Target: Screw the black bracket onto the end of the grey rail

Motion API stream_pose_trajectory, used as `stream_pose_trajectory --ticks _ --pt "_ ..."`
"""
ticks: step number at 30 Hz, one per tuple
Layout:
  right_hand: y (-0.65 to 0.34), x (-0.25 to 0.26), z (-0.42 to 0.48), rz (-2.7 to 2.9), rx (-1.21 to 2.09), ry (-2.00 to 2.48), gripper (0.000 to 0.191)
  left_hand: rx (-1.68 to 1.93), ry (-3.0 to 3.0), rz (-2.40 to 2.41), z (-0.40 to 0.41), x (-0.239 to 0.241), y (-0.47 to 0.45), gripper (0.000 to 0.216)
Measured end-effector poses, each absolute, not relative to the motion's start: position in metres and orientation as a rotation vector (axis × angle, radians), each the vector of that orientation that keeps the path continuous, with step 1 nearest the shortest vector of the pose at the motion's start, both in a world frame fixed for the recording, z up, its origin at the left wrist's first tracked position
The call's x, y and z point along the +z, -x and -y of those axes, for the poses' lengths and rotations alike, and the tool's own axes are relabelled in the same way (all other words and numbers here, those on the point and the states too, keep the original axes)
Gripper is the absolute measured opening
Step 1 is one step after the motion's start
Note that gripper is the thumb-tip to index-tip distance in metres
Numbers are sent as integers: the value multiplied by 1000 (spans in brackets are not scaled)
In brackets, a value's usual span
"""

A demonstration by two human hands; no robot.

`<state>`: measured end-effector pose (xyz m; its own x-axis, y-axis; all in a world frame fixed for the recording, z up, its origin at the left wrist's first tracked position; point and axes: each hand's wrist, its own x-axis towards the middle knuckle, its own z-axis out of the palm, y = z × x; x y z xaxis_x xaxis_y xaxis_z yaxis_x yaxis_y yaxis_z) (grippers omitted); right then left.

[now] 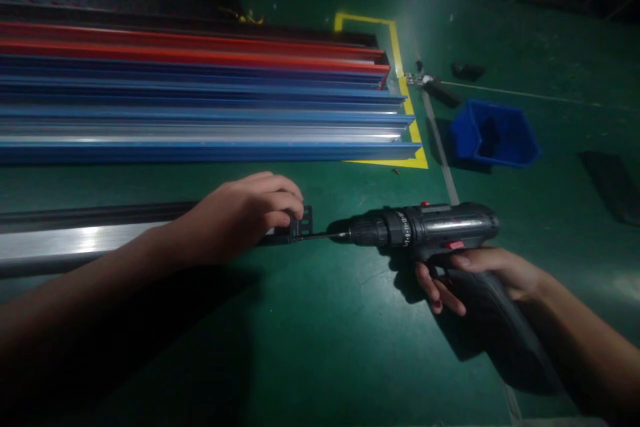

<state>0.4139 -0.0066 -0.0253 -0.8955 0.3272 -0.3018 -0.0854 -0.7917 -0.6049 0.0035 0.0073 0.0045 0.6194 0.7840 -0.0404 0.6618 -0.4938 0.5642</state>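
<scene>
My right hand (480,273) is wrapped round the grip of a black cordless drill (430,227) with red buttons. The long thin bit (325,235) of the drill points left, and its tip meets a black slotted end piece (307,219). That piece sits at the right end of a long black and silver metal profile (95,240) lying along the floor. My left hand (250,210) is closed over the end piece and the profile's end, with its fingers curled down. The palm hides part of both, so I cannot tell how far the bit reaches in.
Behind my hands lie several long blue profiles (210,152) and red ones (210,53), their ends near yellow floor tape (420,159). A blue bin (495,133) stands on the green floor at the right, with a dark tool-like object (443,91) beside it.
</scene>
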Motion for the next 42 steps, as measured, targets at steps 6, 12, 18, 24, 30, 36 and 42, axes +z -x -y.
stream_pose_trajectory --ticks 6,12,18,24,30,36,42 --pt "-414 -24 6 905 2713 650 40 277 -2352 -1151 -8 0 -2 22" --pt "-413 -26 8 842 2717 570 45 338 -2417 -1134 -8 -3 -1 20" --pt "-412 -25 12 872 2669 602 39 392 -2452 -1095 -7 -5 0 20" --pt "-410 -23 13 948 2614 619 34 451 -2452 -1040 -7 -4 -2 21" --pt "-407 -20 10 945 2615 630 36 485 -2423 -1038 -7 -2 -3 22" --pt "-408 -22 9 897 2691 554 39 462 -2430 -1048 -7 -3 0 21" --pt "-407 -22 10 955 2630 550 32 417 -2441 -1050 -7 -4 1 22"
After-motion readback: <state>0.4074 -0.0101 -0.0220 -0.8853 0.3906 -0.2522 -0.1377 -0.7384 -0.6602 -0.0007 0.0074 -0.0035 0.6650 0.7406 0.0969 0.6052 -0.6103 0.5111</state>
